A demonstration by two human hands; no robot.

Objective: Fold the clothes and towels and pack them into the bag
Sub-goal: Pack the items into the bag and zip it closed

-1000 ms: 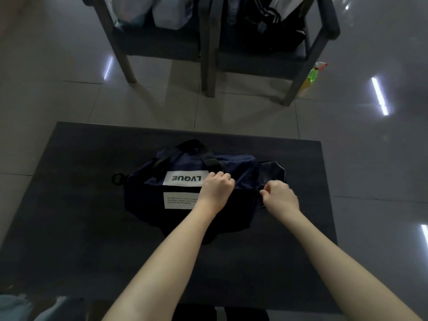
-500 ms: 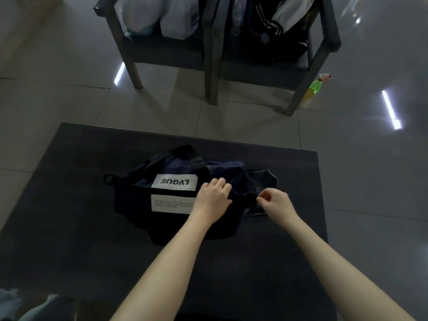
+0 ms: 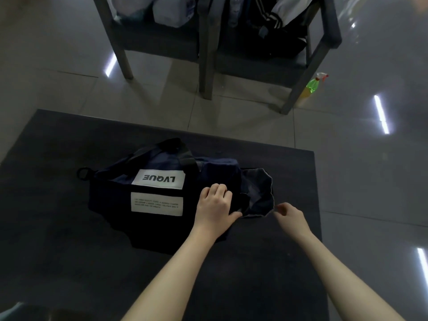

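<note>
Duffel bag (image 3: 111, 205): gripped near right end by left hand (image 3: 214, 206), rim apparently pinched by right hand (image 3: 289, 215); may slide or bunch if tugged unevenly.

the navy blue fabric duffel bag (image 3: 111, 205) in front of me has black webbing straps (image 3: 185, 156), a white rectangular label (image 3: 158, 179) with bold black letters and a second white label (image 3: 157, 203) with tiny dark print. its faded grey fabric flap (image 3: 257, 191) has a pale edge. the matte counter (image 3: 69, 262) is charcoal, the glossy floor tiles (image 3: 58, 89) grey. a black garment (image 3: 268, 17) shows white stripes; the plastic spray bottle (image 3: 312, 85) is green.
</note>
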